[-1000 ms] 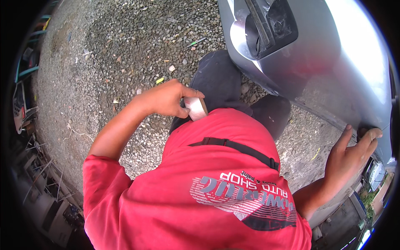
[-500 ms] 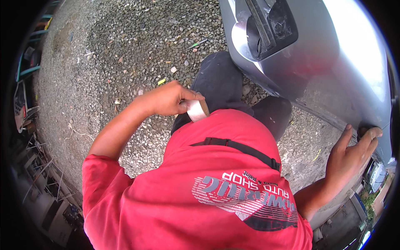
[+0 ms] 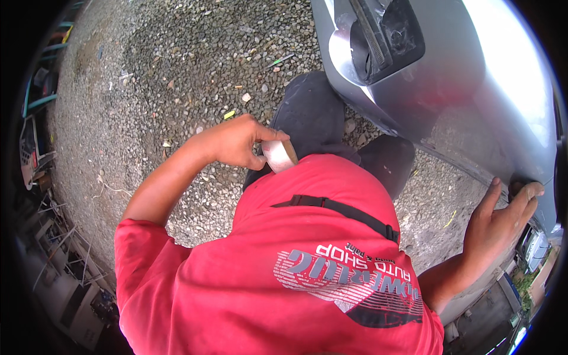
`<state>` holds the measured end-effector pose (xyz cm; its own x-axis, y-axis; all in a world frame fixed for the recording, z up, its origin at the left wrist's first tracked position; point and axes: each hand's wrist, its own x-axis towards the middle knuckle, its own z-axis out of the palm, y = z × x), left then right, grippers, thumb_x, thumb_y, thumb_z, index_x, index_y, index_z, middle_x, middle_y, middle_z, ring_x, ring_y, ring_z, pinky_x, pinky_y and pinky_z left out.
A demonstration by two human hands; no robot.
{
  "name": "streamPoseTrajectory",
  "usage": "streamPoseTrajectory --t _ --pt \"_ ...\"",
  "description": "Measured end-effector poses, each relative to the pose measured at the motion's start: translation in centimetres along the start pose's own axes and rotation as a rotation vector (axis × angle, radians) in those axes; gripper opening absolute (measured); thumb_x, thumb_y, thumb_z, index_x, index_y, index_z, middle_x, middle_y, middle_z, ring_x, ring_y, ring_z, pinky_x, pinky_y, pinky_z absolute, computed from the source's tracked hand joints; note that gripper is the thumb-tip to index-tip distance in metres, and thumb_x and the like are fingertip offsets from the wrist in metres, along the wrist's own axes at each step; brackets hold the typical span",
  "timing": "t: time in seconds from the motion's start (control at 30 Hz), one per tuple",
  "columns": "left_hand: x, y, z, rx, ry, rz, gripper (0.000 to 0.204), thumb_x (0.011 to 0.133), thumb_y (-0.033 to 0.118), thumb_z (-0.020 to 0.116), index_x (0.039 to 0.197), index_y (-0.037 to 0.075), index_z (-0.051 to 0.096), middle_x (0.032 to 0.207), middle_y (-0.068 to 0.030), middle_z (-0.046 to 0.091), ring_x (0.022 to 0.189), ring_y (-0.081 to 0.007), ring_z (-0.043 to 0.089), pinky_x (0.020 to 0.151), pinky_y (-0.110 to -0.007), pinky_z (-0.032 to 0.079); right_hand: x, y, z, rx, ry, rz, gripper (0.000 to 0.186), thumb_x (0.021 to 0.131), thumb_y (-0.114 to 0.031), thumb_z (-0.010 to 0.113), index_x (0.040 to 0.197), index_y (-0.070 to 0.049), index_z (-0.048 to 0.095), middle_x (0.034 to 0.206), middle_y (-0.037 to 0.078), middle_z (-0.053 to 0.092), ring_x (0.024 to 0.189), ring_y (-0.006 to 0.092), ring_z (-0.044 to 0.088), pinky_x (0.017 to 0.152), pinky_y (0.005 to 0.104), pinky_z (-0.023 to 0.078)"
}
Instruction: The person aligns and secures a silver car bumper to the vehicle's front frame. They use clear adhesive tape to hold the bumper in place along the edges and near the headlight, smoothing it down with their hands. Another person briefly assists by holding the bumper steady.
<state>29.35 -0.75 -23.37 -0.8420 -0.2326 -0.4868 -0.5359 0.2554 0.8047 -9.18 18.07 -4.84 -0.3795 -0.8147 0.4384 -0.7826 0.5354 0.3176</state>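
Observation:
Between the thumb and fingers of my left hand [image 3: 238, 142] is a roll of tape [image 3: 278, 156], pale on its face with a tan edge. It sits just in front of my red shirt, over my dark trouser leg. My right hand [image 3: 497, 222] is stretched out to the right, thumb apart from the fingers. Its fingertips rest against the lower edge of a grey car bumper [image 3: 441, 118], next to a dark opening; part of the fingers is hard to make out there. Dull, scuffed patches mark the bumper's surface.
Gravel [image 3: 171, 89] covers the ground around my legs. A thin green-and-silver tool [image 3: 280, 61] and a yellow scrap [image 3: 229, 115] lie on it. A dark recess [image 3: 393, 38] opens in the bumper ahead. Metal frames [image 3: 59, 242] stand along the left rim.
My left hand's thumb and fingers have shifted slightly on the roll of tape, which has tilted a little. The right hand stays at the bumper edge.

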Motion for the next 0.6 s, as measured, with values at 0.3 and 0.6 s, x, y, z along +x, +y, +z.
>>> streamPoseTrajectory --t 0.3,0.6 --pt "0.4 -2.2 1.2 -0.029 0.113 0.148 0.06 0.077 0.006 0.075 0.137 0.007 0.076 0.122 -0.0186 0.08 0.099 -0.0332 0.081 0.091 -0.038 0.063 0.1 -0.2 -0.1 -0.04 0.006 -0.005 0.071 0.105 -0.022 0.071 0.163 0.006 0.041 0.146 0.034 0.056 0.132 0.0492 0.063 0.108 0.0543 0.052" --pt "-0.3 -1.8 3.2 -0.248 0.284 0.02 0.033 0.087 0.0 0.077 0.119 0.002 0.069 0.142 -0.0197 0.071 0.143 -0.0363 0.062 0.112 -0.044 0.057 0.0 0.0 0.0 -0.036 0.017 -0.024 0.071 0.104 -0.022 0.072 0.162 0.007 0.042 0.145 0.035 0.057 0.132 0.0488 0.063 0.108 0.0536 0.052"
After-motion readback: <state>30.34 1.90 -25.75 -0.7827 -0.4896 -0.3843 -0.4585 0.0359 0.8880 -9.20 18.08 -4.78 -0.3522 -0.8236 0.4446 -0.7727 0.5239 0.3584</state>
